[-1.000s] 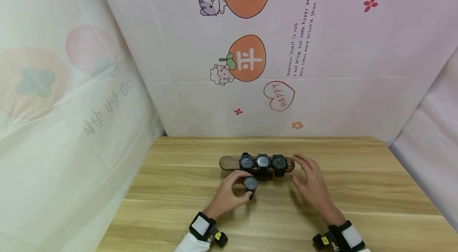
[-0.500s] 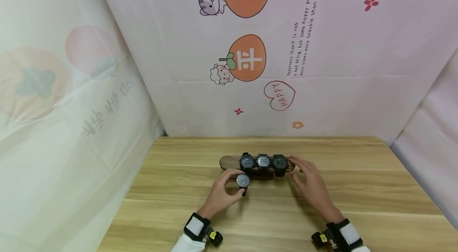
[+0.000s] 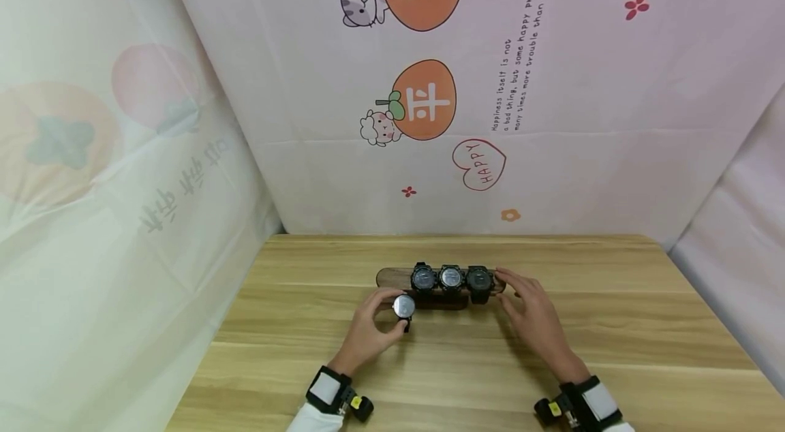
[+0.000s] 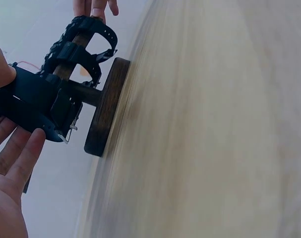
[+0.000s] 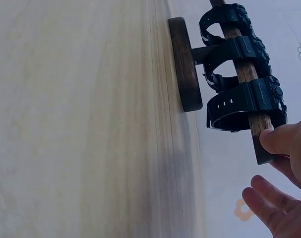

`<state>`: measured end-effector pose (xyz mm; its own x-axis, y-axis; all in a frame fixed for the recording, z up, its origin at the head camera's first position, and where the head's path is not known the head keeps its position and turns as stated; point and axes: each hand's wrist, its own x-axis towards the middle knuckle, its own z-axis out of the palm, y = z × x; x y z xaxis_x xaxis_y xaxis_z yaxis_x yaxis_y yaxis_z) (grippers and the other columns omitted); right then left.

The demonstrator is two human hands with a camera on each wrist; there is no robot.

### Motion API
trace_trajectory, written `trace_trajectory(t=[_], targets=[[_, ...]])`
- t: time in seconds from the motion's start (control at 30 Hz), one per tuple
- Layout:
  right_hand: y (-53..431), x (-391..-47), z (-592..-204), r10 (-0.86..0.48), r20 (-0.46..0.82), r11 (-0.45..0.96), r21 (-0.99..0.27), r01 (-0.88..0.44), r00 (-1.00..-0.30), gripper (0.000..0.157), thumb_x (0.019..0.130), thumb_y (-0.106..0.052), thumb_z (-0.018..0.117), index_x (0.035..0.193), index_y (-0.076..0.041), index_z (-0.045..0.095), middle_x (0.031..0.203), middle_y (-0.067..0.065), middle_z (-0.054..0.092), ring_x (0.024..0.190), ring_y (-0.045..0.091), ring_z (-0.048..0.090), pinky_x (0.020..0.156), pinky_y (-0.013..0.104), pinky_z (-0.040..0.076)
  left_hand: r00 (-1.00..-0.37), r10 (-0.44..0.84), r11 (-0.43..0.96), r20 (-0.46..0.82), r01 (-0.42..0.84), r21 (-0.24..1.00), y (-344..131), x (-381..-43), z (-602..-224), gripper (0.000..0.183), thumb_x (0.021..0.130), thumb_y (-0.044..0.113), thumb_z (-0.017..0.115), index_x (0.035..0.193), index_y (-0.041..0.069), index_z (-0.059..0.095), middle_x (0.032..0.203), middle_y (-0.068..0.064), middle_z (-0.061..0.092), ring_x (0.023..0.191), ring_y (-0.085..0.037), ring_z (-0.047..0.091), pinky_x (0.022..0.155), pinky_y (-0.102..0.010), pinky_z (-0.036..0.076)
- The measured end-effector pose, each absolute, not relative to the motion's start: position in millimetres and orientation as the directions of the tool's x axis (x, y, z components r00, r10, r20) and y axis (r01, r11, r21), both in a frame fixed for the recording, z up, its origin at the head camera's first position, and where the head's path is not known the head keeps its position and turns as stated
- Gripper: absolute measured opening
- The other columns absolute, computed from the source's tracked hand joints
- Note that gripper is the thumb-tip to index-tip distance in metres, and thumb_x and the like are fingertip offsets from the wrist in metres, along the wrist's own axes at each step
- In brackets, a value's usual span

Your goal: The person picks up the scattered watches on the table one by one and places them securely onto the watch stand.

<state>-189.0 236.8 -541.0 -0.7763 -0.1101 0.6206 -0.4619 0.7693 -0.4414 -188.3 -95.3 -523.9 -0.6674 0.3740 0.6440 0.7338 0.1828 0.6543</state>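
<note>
My left hand (image 3: 363,331) pinches a wristwatch (image 3: 403,306) with a round face and black strap, just in front of the left part of a dark wooden watch stand (image 3: 391,278). In the left wrist view its black strap (image 4: 33,96) hangs between thumb and fingers, overlapping the stand's bar. My right hand (image 3: 538,317) holds the bar's right end; the right wrist view shows the thumb (image 5: 271,141) on the wood, two fingers spread away. Strapped side by side round the bar are a dark watch (image 3: 423,277), a silver-faced watch (image 3: 450,276) and another black watch (image 3: 480,279).
The stand's flat base (image 5: 185,64) rests on the wood-grain table (image 3: 490,377), toward its back edge. A white printed cloth (image 3: 343,180) hangs behind the table, with more cloth at both sides. Each wrist wears a strapped camera (image 3: 362,408).
My left hand has moved left along the stand's front with the watch, whose face now looks brighter. My right hand has shifted slightly left onto the bar's end. The three mounted watches stay put.
</note>
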Motion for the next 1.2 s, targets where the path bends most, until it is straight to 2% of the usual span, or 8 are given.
trace_trajectory(t=[0.1,0.2,0.53,0.77,0.97,1.2], targets=[[237,-189,-540,-0.109,0.615,0.772,-0.443,-0.456,-0.781,0.053,0.079,-0.003,0.076,0.129,-0.008,0.06,0.134,0.011,0.057,0.113,0.024,0.05,0.079,0.044,0.056,-0.665,0.36,0.171,0.654,0.737,0.654,-98,-189,-524,0.055,0.071,-0.011,0.075,0.122,-0.012,0.054,0.117,-0.026,0.058,0.101,-0.037,0.059,0.086,-0.05,0.054],[237,-189,-540,-0.11,0.616,0.772,-0.441,-0.458,-0.78,0.052,0.079,-0.003,0.076,0.129,-0.008,0.06,0.133,0.011,0.058,0.113,0.025,0.051,0.079,0.045,0.056,-0.661,0.343,0.165,0.668,0.742,0.65,-100,-190,-526,0.054,0.071,-0.013,0.074,0.121,-0.013,0.053,0.116,-0.029,0.058,0.1,-0.04,0.059,0.084,-0.053,0.054],[238,-187,-538,-0.108,0.605,0.773,-0.448,-0.449,-0.789,0.051,0.08,-0.004,0.076,0.129,-0.008,0.06,0.135,0.009,0.057,0.113,0.026,0.051,0.077,0.044,0.057,-0.667,0.305,0.202,0.68,0.743,0.638,-109,-208,-556,0.054,0.075,-0.003,0.075,0.125,-0.003,0.054,0.119,-0.016,0.059,0.106,-0.026,0.058,0.087,-0.043,0.055],[239,-189,-540,-0.104,0.596,0.771,-0.458,-0.443,-0.796,0.051,0.081,-0.005,0.076,0.129,-0.009,0.06,0.134,0.01,0.057,0.112,0.026,0.051,0.077,0.046,0.057,-0.656,0.296,0.209,0.694,0.753,0.624,-110,-193,-524,0.052,0.071,-0.012,0.073,0.119,-0.013,0.054,0.113,-0.027,0.058,0.101,-0.039,0.058,0.087,-0.042,0.055],[239,-189,-539,-0.102,0.595,0.772,-0.458,-0.44,-0.797,0.052,0.081,-0.005,0.076,0.129,-0.009,0.06,0.135,0.008,0.057,0.111,0.025,0.052,0.076,0.045,0.057,-0.667,0.294,0.205,0.685,0.744,0.636,-113,-192,-521,0.051,0.072,-0.013,0.073,0.12,-0.013,0.054,0.113,-0.026,0.058,0.101,-0.039,0.058,0.085,-0.048,0.055],[239,-189,-539,-0.106,0.597,0.768,-0.459,-0.446,-0.795,0.051,0.081,-0.005,0.076,0.129,-0.009,0.06,0.134,0.009,0.057,0.11,0.025,0.052,0.076,0.045,0.057,-0.665,0.277,0.221,0.693,0.746,0.628,-116,-193,-519,0.051,0.073,-0.014,0.072,0.12,-0.013,0.053,0.113,-0.027,0.057,0.101,-0.039,0.057,0.085,-0.048,0.055]])
